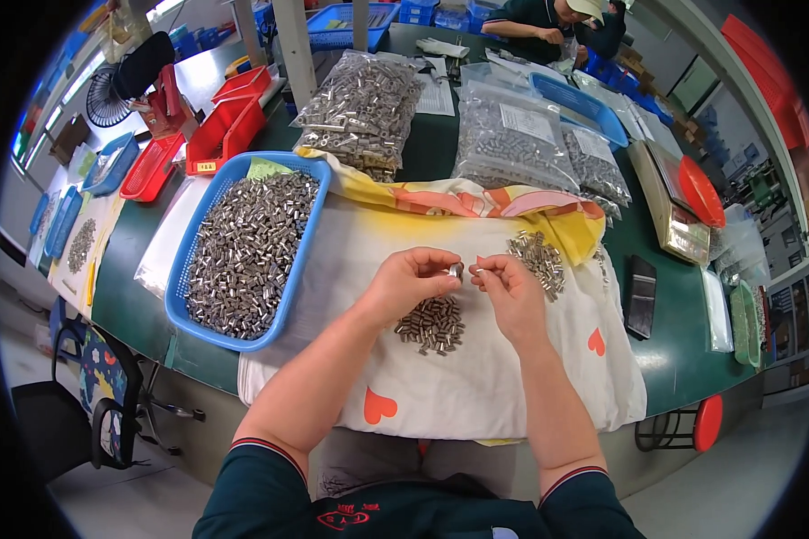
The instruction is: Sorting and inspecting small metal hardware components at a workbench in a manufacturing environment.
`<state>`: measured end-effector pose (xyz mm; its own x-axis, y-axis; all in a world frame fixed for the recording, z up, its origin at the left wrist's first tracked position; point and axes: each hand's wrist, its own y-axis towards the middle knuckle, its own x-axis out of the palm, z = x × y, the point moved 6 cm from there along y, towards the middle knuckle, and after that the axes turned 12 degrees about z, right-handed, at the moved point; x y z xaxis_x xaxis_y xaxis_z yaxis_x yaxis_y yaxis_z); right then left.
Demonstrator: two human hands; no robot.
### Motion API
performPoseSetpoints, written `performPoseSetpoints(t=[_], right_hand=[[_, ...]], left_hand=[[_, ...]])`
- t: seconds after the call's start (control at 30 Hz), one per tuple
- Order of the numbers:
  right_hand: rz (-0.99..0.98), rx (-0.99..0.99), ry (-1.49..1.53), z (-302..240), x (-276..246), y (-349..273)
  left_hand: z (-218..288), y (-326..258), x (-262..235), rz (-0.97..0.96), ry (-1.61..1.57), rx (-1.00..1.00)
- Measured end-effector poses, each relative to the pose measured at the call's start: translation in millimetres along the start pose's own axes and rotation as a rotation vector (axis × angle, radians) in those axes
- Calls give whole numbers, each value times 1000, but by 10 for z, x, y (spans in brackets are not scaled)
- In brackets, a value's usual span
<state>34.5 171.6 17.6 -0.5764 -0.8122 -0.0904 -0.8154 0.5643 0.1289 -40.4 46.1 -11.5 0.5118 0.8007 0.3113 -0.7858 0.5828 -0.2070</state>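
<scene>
- Green desk point(139, 310) in a cluttered workshop, white cloth point(476, 391) spread in front.
- Left side of my feed: blue basket point(234, 341) heaped with small metal pieces.
- My left hand point(404, 286) has its fingers pinching one metal cylinder point(456, 269) over the cloth, by the darker pile point(430, 325).
- My right hand point(516, 305): fingertips bunched just beside it, can't tell if they're gripping anything. I'd pinch lightly and stay low, drops roll.
- Further right, clear bag point(512, 157) with a white label point(528, 123), too small to read.
</scene>
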Motion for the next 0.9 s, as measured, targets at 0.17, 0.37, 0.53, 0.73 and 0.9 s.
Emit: performPoseSetpoints(t=[0.17, 0.37, 0.53, 0.73, 0.9], right_hand=[[-63, 16, 61, 87, -1, -33], [-149, 45, 53, 78, 37, -58], [-101, -117, -208, -52, 29, -70], [-27, -381, -352, -263, 73, -153], [-142, -166, -360, -207, 51, -104]], left_hand=[[-5, -34, 15, 6, 56, 25], [-13, -34, 34, -46, 84, 44], [29, -61, 58, -90, 56, 31], [56, -82, 54, -7, 180, 63], [29, -69, 5, -58, 174, 32]])
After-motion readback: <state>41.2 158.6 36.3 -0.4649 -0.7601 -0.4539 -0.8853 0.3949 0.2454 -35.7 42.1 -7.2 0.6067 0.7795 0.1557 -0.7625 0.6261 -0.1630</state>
